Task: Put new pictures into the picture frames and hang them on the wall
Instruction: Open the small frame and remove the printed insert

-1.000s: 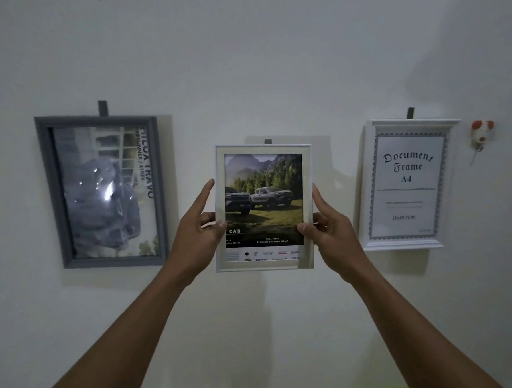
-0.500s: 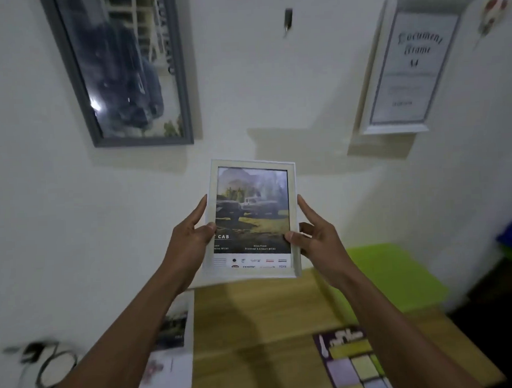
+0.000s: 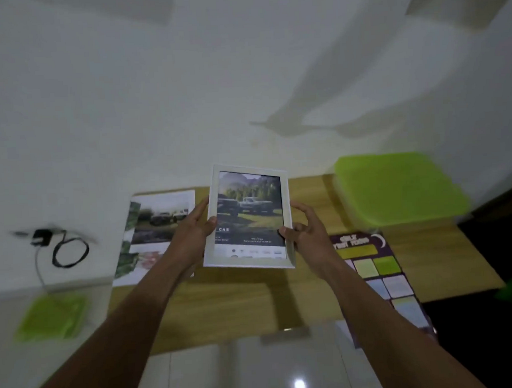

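Left hand point(image 3: 191, 235) and right hand point(image 3: 307, 235) grasp the side edges of a white picture frame point(image 3: 250, 220), held above the wooden table point(image 3: 239, 298) near its far edge. Such a light fingertip hold could let it slip onto the tabletop.

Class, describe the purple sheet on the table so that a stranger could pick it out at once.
Find the wooden table by the white wall. On its right end, nearer than the green plastic piece, lies the purple sheet. Unlike the car prints at the left, it shows a crescent moon and pastel squares.
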`<action>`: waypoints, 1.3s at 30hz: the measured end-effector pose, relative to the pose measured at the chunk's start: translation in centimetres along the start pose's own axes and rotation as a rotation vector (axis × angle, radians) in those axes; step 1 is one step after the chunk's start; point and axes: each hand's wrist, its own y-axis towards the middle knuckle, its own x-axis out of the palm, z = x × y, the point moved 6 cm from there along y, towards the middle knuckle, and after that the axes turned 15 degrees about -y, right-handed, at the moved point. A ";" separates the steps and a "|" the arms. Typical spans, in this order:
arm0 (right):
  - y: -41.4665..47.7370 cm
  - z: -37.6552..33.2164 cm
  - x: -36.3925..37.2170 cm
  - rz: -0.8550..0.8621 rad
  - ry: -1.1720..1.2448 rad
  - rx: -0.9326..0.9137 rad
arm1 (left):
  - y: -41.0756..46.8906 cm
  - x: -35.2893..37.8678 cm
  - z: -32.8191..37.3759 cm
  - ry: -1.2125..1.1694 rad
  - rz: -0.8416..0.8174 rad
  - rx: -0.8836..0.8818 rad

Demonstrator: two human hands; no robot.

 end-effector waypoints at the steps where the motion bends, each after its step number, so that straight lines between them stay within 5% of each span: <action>1: 0.5 1.4 0.3 -0.014 -0.002 0.035 | 0.1 0.0 -1.2 -0.061 -0.009 -0.048; 7: 2.6 7.1 2.9 -0.154 -0.059 0.192 | -0.2 0.2 -3.0 -0.027 -0.027 -0.083; 13: 5.1 5.1 4.7 -0.168 -0.145 0.186 | 0.0 2.3 -0.7 0.403 -0.046 0.242; 21: 5.8 0.9 4.4 -0.289 0.153 0.216 | -1.0 6.3 -1.1 0.627 -0.094 0.527; 32: 5.8 1.0 0.0 -0.105 -0.071 0.074 | -3.0 11.7 -4.6 0.703 0.033 0.446; 39: 5.5 1.0 -0.8 -0.085 -0.033 0.174 | -3.2 12.7 -4.9 0.644 0.069 0.409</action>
